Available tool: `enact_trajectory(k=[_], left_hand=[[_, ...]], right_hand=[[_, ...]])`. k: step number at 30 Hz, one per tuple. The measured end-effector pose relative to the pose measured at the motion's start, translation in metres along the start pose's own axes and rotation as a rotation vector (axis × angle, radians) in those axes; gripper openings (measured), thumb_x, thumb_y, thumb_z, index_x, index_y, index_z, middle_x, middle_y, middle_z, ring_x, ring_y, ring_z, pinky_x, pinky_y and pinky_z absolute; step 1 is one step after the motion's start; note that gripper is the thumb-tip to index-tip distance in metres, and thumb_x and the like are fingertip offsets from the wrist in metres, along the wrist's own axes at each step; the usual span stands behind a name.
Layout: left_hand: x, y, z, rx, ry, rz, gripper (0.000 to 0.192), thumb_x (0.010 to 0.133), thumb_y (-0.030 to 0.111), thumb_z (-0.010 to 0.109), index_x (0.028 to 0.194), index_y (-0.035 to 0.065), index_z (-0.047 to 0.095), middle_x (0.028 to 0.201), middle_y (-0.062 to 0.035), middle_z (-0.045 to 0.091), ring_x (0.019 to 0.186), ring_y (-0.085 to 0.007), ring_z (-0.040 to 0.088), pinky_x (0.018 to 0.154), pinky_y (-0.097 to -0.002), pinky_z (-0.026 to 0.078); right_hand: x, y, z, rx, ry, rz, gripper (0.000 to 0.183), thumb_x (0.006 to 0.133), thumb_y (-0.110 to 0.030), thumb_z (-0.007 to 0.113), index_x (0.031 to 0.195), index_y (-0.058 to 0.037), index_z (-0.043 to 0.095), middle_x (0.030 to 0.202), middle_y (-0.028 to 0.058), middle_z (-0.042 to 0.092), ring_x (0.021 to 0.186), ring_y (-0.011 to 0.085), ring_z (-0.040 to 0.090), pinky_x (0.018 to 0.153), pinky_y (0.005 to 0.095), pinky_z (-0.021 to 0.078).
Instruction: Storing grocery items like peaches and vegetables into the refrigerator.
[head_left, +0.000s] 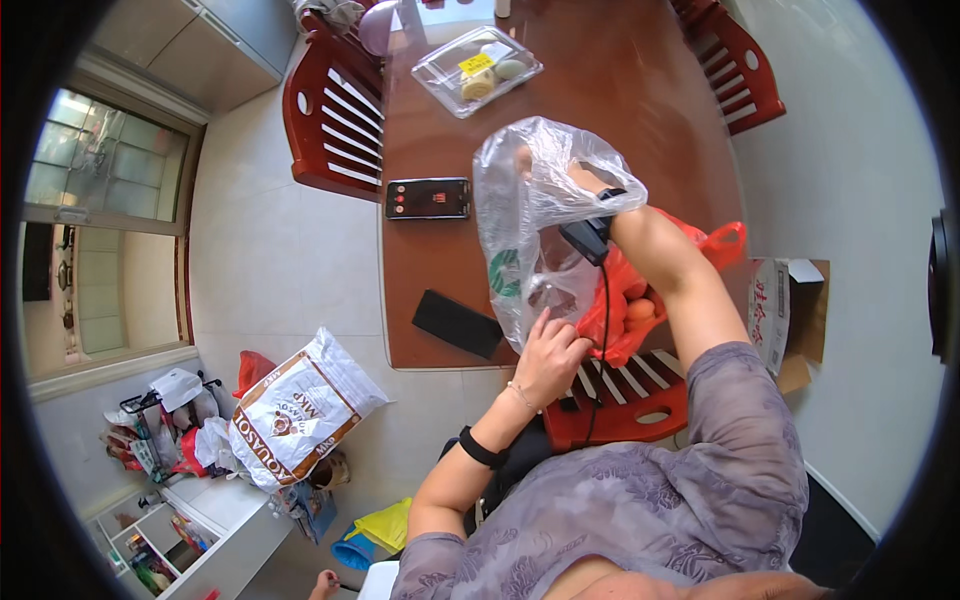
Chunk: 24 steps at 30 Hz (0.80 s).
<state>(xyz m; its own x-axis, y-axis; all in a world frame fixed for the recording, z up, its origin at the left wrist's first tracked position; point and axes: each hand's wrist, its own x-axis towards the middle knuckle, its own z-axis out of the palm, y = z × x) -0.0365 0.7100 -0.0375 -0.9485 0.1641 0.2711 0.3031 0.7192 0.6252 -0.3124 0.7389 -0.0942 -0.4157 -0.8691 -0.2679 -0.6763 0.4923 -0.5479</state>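
A clear plastic bag (504, 217) with a green print lies spread over the brown table (645, 75). My right hand (526, 161) is inside it, seen blurred through the film; whether its fingers hold anything is unclear. The bag's handle loop drapes around my right wrist, near a black wrist device with a cable. At the bag's lower edge is my left hand (551, 349), index finger extended and the other fingers bent; its grip on the plastic cannot be made out. Beside it, partly under my right forearm, a red plastic bag (619, 349) holds several orange-brown round items (640, 311).
A phone (428, 199) and a black flat object (457, 323) lie left on the table. A clear food container (480, 71) stands farther back. Wooden chairs (334, 135) flank the table; another chair (637, 412) is close before me. An open cardboard box (799, 322) is at right. Another person's hand (325, 582) shows at bottom.
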Motion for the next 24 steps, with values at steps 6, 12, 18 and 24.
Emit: enact_trajectory(k=[6,12,18,24], left_hand=[[0.009,0.016,0.009,0.005,-0.025,0.08,0.015,0.063,0.008,0.06,0.077,0.0116,0.057,0.078,-0.0023,0.051,0.091,-0.0201,0.051,0.094,-0.0434,0.031],[0.021,0.039,-0.001,-0.016,0.081,0.094,0.015,0.061,0.004,0.059,0.073,0.0115,0.057,0.077,-0.0028,0.051,0.09,-0.0226,0.051,0.095,-0.0461,0.029],[0.04,0.068,0.001,-0.011,0.071,0.154,0.015,0.061,0.006,0.06,0.074,0.0123,0.057,0.075,-0.0028,0.049,0.089,-0.0211,0.051,0.096,-0.0453,0.028],[0.058,0.089,-0.001,-0.039,0.107,0.184,0.017,0.059,0.003,0.059,0.073,0.0113,0.058,0.074,-0.0033,0.051,0.086,-0.0225,0.052,0.094,-0.0449,0.03]], right_hand=[[-0.084,0.002,-0.007,0.539,-0.429,-0.092,0.029,0.08,-0.026,0.048,0.095,-0.0027,0.054,0.086,0.0076,0.058,0.079,0.0184,0.055,0.071,0.029,0.0427],[-0.237,-0.031,-0.041,0.657,0.093,0.342,0.041,0.071,-0.026,0.061,0.1,-0.0008,0.048,0.084,0.0064,0.055,0.078,0.0136,0.053,0.07,0.0266,0.0422],[-0.291,-0.032,-0.01,0.402,0.163,0.272,0.051,0.061,-0.025,0.066,0.1,0.0016,0.049,0.09,0.0175,0.056,0.087,0.0275,0.055,0.076,0.0331,0.0434],[-0.277,-0.024,0.037,-0.105,0.405,0.147,0.041,0.064,-0.013,0.063,0.101,-0.0025,0.05,0.09,0.0157,0.052,0.09,0.0308,0.051,0.076,0.0386,0.0435]])
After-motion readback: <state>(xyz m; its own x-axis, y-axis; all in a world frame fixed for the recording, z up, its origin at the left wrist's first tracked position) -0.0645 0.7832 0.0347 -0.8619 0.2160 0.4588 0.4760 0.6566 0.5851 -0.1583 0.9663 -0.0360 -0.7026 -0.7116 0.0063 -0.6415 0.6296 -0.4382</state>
